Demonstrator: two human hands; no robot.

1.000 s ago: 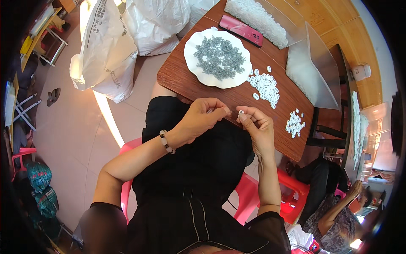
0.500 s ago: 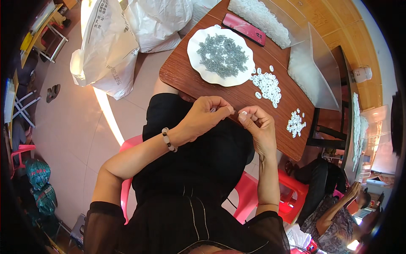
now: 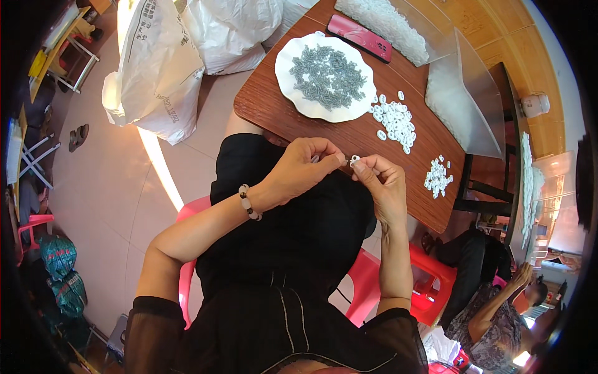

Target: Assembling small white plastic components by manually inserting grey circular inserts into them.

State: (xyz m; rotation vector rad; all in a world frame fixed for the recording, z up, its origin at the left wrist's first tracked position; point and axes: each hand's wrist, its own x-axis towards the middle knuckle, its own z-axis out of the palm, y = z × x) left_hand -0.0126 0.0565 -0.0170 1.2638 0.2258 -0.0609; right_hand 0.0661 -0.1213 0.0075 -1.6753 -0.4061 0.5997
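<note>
My right hand (image 3: 386,179) pinches a small white plastic piece (image 3: 354,160) between thumb and fingertips, above my lap at the table's near edge. Facing it, my left hand (image 3: 303,167) is closed in a pinch, its fingertips almost meeting the white piece. What those fingers hold is too small to make out. On the table beyond my hands stands a white scalloped plate (image 3: 288,93) of small grey screw-like pieces (image 3: 330,76). To its right lies a heap of white oval pieces (image 3: 394,123). Nearer on the right is a heap of smaller white pieces (image 3: 438,179).
The brown wooden table (image 3: 280,121) also bears a pink phone (image 3: 359,37) and clear-walled bins of white pieces (image 3: 451,106). White sacks (image 3: 159,81) stand on the floor at the left. A person (image 3: 489,311) sits at the lower right, near a red stool (image 3: 430,283).
The white piece in my right fingertips has turned up and shows more. My right fingers have shifted slightly; my left hand has barely moved.
</note>
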